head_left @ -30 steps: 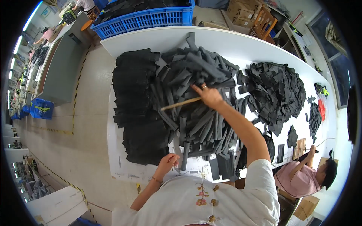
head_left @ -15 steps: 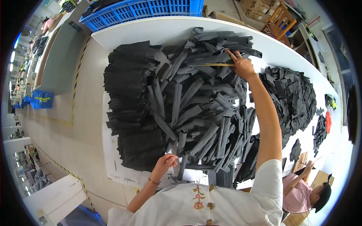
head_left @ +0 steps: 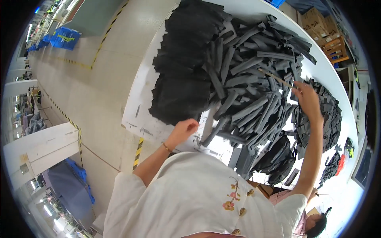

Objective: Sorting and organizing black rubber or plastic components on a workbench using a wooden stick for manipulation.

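Note:
My right hand (head_left: 308, 100) is closed on one end of a thin wooden stick (head_left: 276, 78). The stick points left over a heap of dark grey rolled fabric tubes (head_left: 248, 83), which lie loose and crossed over each other. My left hand (head_left: 183, 133), its fingers curled in and nothing visible in them, is at the near edge of a broad layered stack of black fabric pieces (head_left: 184, 75). Between that hand and the heap, one grey tube (head_left: 216, 131) lies on the white table (head_left: 139, 101).
To the right lies a pile of small black pieces (head_left: 327, 119), with a black plastic bag (head_left: 274, 160) nearer. A co-worker (head_left: 313, 222) in pink is at the lower right. Cardboard boxes (head_left: 315, 23) and a wooden chair (head_left: 335, 49) stand beyond the table.
My view has turned, so the table appears shifted up and to the right. My right hand has drawn back from the heap's far side to its right edge, still with the stick.

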Available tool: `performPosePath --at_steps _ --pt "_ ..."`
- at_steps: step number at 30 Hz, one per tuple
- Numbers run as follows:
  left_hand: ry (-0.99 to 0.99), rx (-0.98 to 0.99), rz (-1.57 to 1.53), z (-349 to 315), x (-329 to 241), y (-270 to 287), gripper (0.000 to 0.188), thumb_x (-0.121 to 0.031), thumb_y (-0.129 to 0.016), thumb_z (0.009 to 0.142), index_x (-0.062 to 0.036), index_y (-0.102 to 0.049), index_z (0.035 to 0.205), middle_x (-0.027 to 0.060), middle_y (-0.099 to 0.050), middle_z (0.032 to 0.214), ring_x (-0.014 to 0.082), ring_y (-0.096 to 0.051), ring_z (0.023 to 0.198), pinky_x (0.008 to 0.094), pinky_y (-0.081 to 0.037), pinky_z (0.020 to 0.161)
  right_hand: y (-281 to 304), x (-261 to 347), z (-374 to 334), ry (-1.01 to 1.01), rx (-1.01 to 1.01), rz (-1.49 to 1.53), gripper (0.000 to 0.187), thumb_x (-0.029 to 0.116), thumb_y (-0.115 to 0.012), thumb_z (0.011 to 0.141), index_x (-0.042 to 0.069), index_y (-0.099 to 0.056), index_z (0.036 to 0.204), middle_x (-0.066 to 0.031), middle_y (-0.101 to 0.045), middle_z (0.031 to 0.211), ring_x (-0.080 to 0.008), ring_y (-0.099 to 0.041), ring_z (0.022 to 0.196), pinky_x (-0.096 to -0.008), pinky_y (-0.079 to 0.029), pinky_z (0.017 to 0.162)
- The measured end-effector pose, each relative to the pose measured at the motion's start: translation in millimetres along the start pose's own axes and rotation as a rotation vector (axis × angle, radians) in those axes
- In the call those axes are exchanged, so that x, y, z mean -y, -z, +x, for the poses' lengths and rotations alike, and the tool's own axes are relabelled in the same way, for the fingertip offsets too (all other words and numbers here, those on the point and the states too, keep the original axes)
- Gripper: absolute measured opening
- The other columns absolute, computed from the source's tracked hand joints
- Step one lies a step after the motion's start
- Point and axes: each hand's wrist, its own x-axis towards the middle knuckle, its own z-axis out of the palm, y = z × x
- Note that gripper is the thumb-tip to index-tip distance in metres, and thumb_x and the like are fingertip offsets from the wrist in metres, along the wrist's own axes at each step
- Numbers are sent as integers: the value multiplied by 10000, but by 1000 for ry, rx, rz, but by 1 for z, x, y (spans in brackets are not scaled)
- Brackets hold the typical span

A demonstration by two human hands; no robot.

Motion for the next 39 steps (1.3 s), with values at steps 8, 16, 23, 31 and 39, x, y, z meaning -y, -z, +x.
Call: performPosePath --at_steps 8,16,23,31,39 --pt "-503 -324 369 57 -50 50 86 -57 -667 775 -61 -629 853 69 -617 804 232 -584 719 327 -482 652 -137 123 -160 -229 -44 733 286 260 -549 951 33 -571 1124 -24 -529 740 -85 -459 698 -241 -406 637" --pt "-728 -260 921 153 -26 49 169 -168 -751 683 -120 -668 822 52 -614 864 283 -553 921 385 -471 784 -185 180 -225 -350 -101 782 186 122 -452 969 36 -576 1077 5 -538 675 -49 -434 564 -212 -365 522" --pt "-568 -49 575 147 -59 67 161 -111 -781 631 -76 -658 729 30 -568 714 210 -554 757 337 -464 705 -164 194 -230 -469 -32 731 134 144 -514 937 37 -564 1002 -135 -620 713 -319 -613 650 -365 -468 605" --pt "-570 79 448 111 -78 82 167 -83 -795 618 -60 -656 708 24 -601 758 205 -545 828 310 -465 736 -156 197 -205 -245 -164 401 145 160 -578 892 50 -609 980 -177 -629 768 -357 -622 708 -415 -483 603" --pt "-579 55 372 101 -74 92 160 -125 -799 614 -82 -693 726 17 -597 793 223 -525 849 323 -448 794 -146 193 -192 -198 -200 375 158 165 -585 887 42 -631 975 -168 -646 799 -350 -632 714 -392 -496 613"
